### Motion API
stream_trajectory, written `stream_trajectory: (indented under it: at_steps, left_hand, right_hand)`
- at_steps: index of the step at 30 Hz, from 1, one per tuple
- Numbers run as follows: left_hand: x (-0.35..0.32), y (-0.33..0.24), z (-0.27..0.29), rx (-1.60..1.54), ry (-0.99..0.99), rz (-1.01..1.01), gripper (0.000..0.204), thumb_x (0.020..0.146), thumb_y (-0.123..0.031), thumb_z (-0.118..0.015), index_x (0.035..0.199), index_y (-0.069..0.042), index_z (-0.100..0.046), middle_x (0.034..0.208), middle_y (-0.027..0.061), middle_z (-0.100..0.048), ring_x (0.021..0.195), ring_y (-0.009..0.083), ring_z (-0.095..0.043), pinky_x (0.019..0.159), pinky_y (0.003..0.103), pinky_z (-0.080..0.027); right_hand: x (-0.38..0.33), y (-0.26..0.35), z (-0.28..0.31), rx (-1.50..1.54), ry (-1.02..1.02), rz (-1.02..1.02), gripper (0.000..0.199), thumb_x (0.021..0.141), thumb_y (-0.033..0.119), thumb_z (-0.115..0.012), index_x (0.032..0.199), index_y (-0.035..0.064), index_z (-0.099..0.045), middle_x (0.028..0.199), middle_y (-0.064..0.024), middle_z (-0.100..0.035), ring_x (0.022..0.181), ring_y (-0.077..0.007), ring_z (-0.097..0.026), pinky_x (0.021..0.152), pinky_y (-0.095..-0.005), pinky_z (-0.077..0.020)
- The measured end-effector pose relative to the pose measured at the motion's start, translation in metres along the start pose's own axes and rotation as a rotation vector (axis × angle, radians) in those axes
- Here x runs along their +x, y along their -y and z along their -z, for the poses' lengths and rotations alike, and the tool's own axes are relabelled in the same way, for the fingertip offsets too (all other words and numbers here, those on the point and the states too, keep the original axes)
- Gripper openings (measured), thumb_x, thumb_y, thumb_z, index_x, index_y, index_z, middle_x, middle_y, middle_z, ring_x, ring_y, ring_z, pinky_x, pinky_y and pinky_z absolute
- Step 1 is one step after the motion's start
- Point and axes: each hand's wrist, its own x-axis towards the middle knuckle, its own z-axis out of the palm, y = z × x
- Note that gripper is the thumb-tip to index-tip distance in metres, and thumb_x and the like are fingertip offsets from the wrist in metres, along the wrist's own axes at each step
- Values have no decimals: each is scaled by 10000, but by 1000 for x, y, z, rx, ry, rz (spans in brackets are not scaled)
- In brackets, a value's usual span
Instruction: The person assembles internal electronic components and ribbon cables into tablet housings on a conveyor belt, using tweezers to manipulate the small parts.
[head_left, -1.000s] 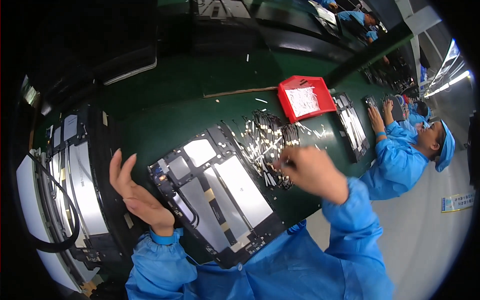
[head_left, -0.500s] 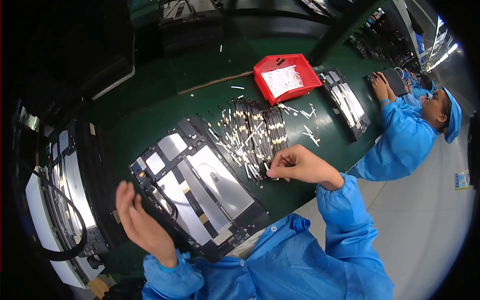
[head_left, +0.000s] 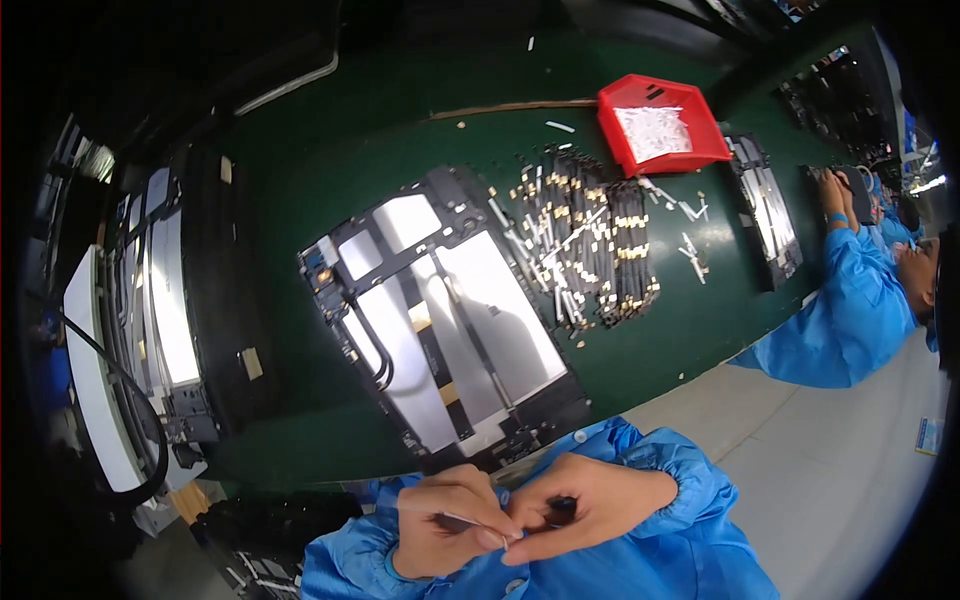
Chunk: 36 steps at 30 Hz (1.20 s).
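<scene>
Both my hands meet low in front of my blue smock, fingertips pinched together. My left hand (head_left: 447, 522) is closed, with a thin strip-like edge along its fingers. My right hand (head_left: 595, 505) is also closed; a small pale sliver shows between the two sets of fingertips, too small to name. Something dark shows within the right hand's curl, perhaps only shadow. Just beyond my hands lies an opened black tablet-like device (head_left: 480, 300) with silver panels. To its right is a pile of short black cables (head_left: 590, 245) with white and gold ends.
A red bin (head_left: 712, 148) holding white strips stands behind the pile. Loose white strips (head_left: 692, 258) lie on the green table. Another opened device (head_left: 765, 215) is at the right, more (head_left: 170, 290) stand at the left. A co-worker in blue (head_left: 850, 300) sits at the right.
My right hand has left the cable pile and come down toward my body. My left hand has moved right to meet it. The view has shifted, so table things sit elsewhere in the picture.
</scene>
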Motion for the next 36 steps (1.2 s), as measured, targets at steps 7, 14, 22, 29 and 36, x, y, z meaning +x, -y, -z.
stream_trajectory:
  at_steps: [7,14,22,29,36]
  left_hand:
    - [1,-17,14,313,-91,22,147,676,-26,-775,813,-26,-721,673,62,-603,550,97,-496,471,209,-348]
    - [-23,-10,20,404,-427,-48,372,861,-316,-609,981,34,-575,910,106,-538,683,110,-477,622,226,-370]
    - [-49,-13,23,431,-383,266,435,867,-187,-574,1245,21,-520,1326,153,-342,1246,264,-340,1029,355,-260]
    - [-47,-9,26,24,-455,252,449,910,-261,-506,1245,38,-511,1308,147,-348,1254,246,-313,1039,350,-231]
    - [-34,4,40,38,-528,178,209,925,-156,-478,1004,21,-555,1122,118,-452,1029,174,-467,919,294,-345]
  right_hand:
    - [15,4,-7,-144,-83,-15,181,846,143,-665,727,29,-591,541,13,-430,459,-71,-326,428,-272,-230]
    - [32,9,-9,-284,-281,-27,94,785,66,-689,874,37,-696,676,-26,-631,463,-42,-405,420,-214,-284]
    - [53,0,-6,-611,-493,124,68,783,27,-667,815,-25,-637,786,-100,-615,602,-164,-550,514,-254,-439]
    - [65,5,-3,-836,-415,16,115,773,12,-652,860,-50,-610,889,-150,-590,660,-254,-593,585,-283,-493]
    - [69,3,-9,-903,-406,-4,153,759,16,-610,887,-16,-534,895,-138,-536,753,-341,-580,617,-375,-474]
